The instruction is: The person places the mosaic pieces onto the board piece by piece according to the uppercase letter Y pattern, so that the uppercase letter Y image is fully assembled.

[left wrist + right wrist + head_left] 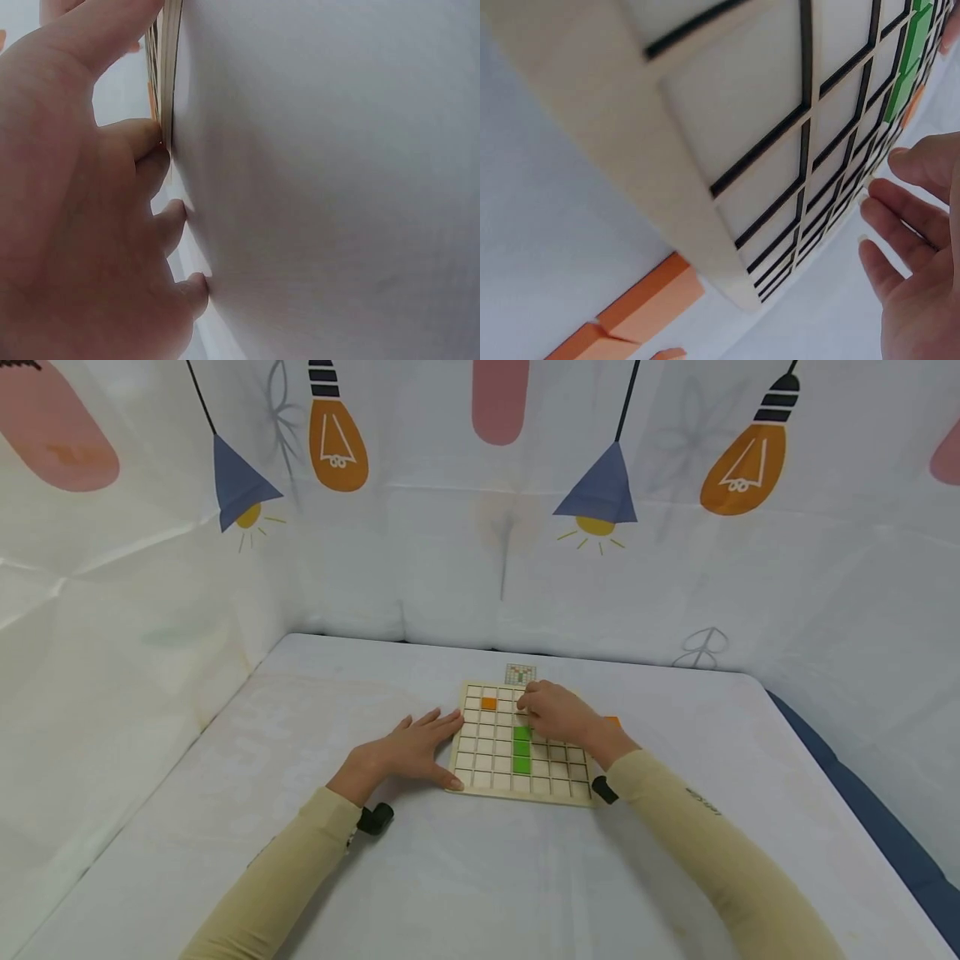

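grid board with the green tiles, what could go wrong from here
The left hand is at the left edge of the grid board, so a push there might slide it.

Orange tiles lie off the board on its right, where the right hand reaches in; the arm could brush them.

The small card sits close to the board's far edge, so a slip could nudge it.

The left arm (281, 877) and right arm (723, 852) angle inward. The left hand (408, 750) has its fingers (447, 727) and thumb spread; the right hand (561, 713) slants leftward, fingers bent, thumb apart from them.
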The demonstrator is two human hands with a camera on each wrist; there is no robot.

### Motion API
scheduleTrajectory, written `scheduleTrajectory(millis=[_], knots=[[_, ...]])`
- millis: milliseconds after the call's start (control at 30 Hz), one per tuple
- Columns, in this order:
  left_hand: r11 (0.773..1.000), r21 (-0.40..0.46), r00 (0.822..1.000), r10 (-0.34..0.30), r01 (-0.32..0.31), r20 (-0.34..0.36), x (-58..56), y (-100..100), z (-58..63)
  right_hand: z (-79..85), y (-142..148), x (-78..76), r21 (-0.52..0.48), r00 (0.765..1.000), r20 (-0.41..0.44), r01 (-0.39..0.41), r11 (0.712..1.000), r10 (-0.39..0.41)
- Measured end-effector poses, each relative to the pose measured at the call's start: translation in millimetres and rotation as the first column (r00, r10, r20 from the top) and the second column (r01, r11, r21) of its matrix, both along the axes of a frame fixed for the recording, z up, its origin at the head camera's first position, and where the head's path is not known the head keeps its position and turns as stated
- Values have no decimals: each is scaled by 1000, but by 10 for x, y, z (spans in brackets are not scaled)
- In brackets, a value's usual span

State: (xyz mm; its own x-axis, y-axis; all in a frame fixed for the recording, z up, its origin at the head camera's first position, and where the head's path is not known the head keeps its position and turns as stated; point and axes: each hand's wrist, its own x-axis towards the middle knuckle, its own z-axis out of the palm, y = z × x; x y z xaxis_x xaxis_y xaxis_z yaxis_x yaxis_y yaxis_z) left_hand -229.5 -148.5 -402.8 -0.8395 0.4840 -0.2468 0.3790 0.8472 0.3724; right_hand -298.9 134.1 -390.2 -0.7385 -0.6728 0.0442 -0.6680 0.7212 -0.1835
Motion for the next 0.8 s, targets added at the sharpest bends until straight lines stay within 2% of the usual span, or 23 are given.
scheduleTrajectory(millis=[333, 600, 800], knots=[[1000, -12, 1000, 5, -5, 6, -5, 1, 11, 16, 122, 84, 17, 997, -59, -46, 999, 47], [1000, -15, 1000, 4, -4, 11, -3, 9, 28, 20, 201, 109, 66, 999, -38, 5, 998, -2], [1000, -15, 1000, 16, -15, 15, 1, 23, 39, 49, 268, 126, 73, 1000, -28, 13, 997, -11]])
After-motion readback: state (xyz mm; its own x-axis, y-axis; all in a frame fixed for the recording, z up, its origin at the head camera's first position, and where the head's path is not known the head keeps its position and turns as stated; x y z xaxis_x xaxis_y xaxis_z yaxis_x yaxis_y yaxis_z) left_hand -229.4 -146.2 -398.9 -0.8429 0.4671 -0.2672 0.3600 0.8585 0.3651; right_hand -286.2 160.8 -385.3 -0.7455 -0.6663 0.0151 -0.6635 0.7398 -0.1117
